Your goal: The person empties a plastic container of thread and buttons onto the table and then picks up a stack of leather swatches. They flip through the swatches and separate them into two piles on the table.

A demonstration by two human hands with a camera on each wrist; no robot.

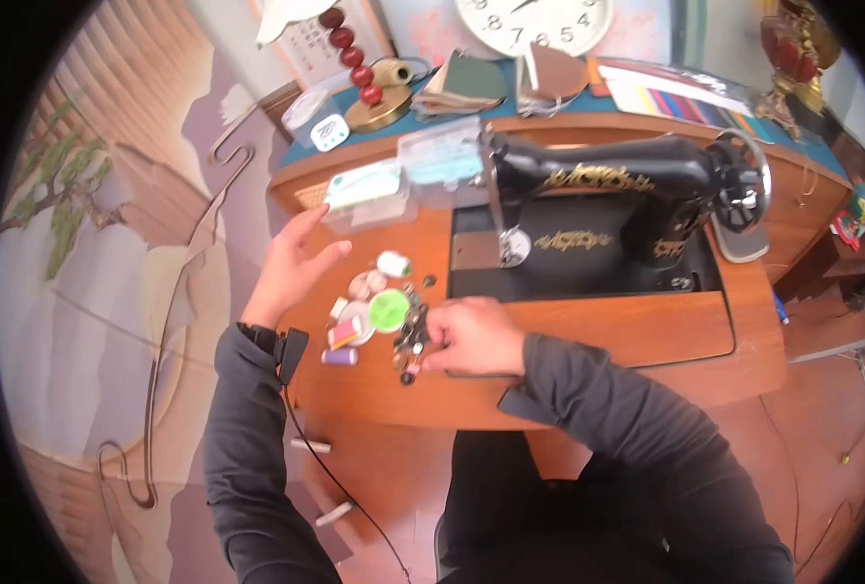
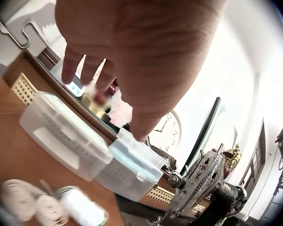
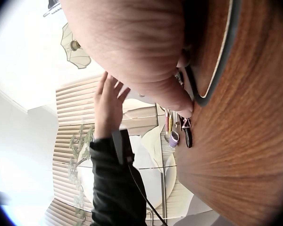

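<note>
The right hand (image 1: 471, 336) lay knuckles-up on the wooden sewing table (image 1: 588, 336), its fingers curled down into a heap of small metal bobbins (image 1: 411, 339). The fingertips were hidden under the hand in the head view. The right wrist view showed only the thumb pressed to the tabletop beside dark round pieces, so I could not tell whether it had pinched a bobbin or merely touched the heap.

The left hand (image 1: 291, 268) hovered above the table with fingers straight and spread, grasping nothing. It stood near the clear plastic boxes (image 1: 366, 195) and apart from the clutter. Judgement: it was kept raised and out of the way so the right hand could sort unobstructed.

The bobbins sat left of the black sewing machine (image 1: 608, 200), just beside a green round lid (image 1: 389, 310). Around them lay a white thread spool (image 1: 392, 263), a purple thread spool (image 1: 339, 356) and a pink-and-yellow card (image 1: 344, 334). Judgement: the notions were gathered in one patch near the front-left of the table so that all stayed within reach of both hands.

The heap ran as a narrow strip, its long axis from the far side of the table toward the person, ending at the right hand's fingertips. The purple spool lay on its side, axis left to right across the table. Orientation of single bobbins was too small to tell.
</note>
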